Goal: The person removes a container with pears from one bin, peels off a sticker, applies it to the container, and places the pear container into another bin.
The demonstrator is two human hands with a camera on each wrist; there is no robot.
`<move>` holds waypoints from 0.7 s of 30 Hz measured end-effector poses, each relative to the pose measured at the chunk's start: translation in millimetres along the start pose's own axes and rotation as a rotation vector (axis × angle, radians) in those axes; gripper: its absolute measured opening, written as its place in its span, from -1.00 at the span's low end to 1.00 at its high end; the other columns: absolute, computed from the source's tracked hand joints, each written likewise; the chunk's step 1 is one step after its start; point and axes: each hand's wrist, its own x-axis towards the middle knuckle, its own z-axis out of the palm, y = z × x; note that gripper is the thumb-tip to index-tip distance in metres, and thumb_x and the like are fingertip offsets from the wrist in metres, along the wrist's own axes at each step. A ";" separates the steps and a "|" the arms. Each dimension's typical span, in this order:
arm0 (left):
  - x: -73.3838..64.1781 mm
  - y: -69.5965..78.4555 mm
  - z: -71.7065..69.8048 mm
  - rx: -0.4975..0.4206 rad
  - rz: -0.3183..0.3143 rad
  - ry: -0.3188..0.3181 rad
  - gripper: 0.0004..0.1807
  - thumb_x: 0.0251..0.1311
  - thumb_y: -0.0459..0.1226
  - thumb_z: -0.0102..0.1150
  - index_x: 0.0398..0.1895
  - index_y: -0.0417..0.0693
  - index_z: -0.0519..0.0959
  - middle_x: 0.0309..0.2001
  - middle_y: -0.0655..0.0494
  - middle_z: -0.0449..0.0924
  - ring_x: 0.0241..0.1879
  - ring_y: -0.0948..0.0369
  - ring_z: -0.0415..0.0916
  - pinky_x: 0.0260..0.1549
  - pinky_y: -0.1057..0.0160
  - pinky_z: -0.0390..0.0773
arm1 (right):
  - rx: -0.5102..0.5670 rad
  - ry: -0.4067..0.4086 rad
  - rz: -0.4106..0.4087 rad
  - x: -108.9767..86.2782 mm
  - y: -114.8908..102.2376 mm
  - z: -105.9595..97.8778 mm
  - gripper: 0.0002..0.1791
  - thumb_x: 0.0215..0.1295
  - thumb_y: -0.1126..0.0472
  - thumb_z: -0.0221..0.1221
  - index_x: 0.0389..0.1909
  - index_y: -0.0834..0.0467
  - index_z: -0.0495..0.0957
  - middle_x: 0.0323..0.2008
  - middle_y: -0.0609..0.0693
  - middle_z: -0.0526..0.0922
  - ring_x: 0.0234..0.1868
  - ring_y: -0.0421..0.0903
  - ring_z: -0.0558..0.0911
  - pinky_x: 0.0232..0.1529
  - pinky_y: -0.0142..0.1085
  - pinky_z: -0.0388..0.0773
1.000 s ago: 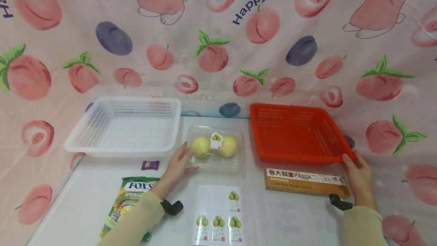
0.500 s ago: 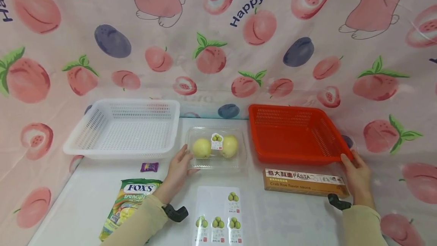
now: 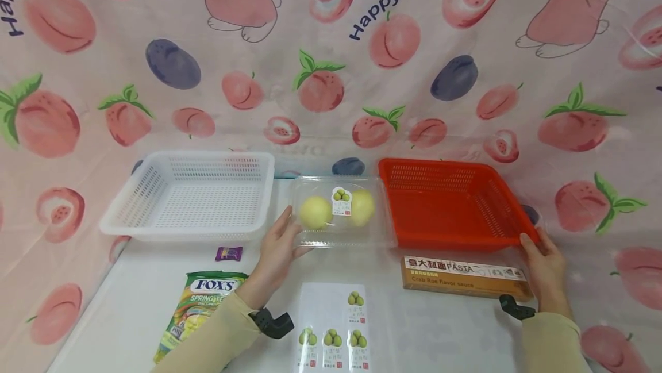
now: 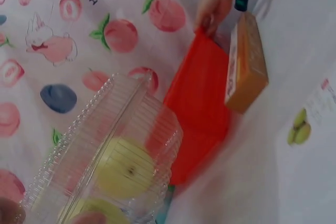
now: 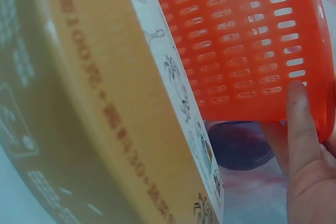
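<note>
My left hand (image 3: pixel 275 253) grips the left end of a clear plastic clamshell box (image 3: pixel 331 237). Two yellow-green round fruits (image 3: pixel 315 212) show inside it, and a white fruit sticker (image 3: pixel 341 203) is on the lid. The box hangs above the table, its right end overlapping the near left edge of the red basket (image 3: pixel 450 212) in the head view. At that basket's front right corner, my right hand (image 3: pixel 545 269) holds the rim, with a finger (image 5: pixel 300 114) against the slotted wall in the right wrist view. Nothing shows inside the basket.
A white basket (image 3: pixel 207 229) stands at the back left. Before it lie a purple wrapped candy (image 3: pixel 228 254) and a FOX'S candy bag (image 3: pixel 199 307), partly under my left forearm. A pasta box (image 3: pixel 465 278) lies before the red basket; a sticker sheet (image 3: pixel 323 304) lies front centre.
My left hand has raised the clamshell box from the table and carried it right, toward the red basket. The right hand keeps its hold on the basket, which stays in place.
</note>
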 end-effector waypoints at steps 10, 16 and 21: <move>17.1 20.6 55.9 0.008 0.014 -0.054 -0.23 0.27 -0.40 -0.03 0.55 -0.03 0.01 0.53 -0.08 -0.19 0.37 0.00 0.15 -0.09 0.10 0.57 | 0.040 0.005 0.010 -0.9 -3.0 -3.2 -0.06 0.17 -0.03 0.32 0.52 -0.12 0.04 0.51 -0.03 0.02 0.37 -0.17 0.25 -0.21 -0.62 0.41; 29.9 20.0 86.4 -0.023 0.019 -0.086 -0.26 0.29 -0.40 -0.06 0.54 -0.05 0.03 0.53 -0.10 -0.14 0.39 -0.03 0.10 -0.16 0.11 0.61 | 0.044 -0.008 0.008 -3.2 -2.3 0.6 -0.05 0.16 -0.04 0.32 0.52 -0.14 0.04 0.51 0.00 0.01 0.38 -0.12 0.23 -0.19 -0.59 0.41; 41.2 15.0 114.7 -0.031 0.015 -0.101 -0.29 0.32 -0.38 -0.06 0.54 0.00 0.06 0.52 -0.09 -0.10 0.32 -0.07 0.22 -0.17 0.10 0.61 | 0.031 0.003 0.007 -1.0 -1.2 1.5 -0.07 0.18 -0.05 0.31 0.51 -0.15 0.04 0.51 -0.03 0.01 0.41 -0.09 0.18 -0.17 -0.60 0.40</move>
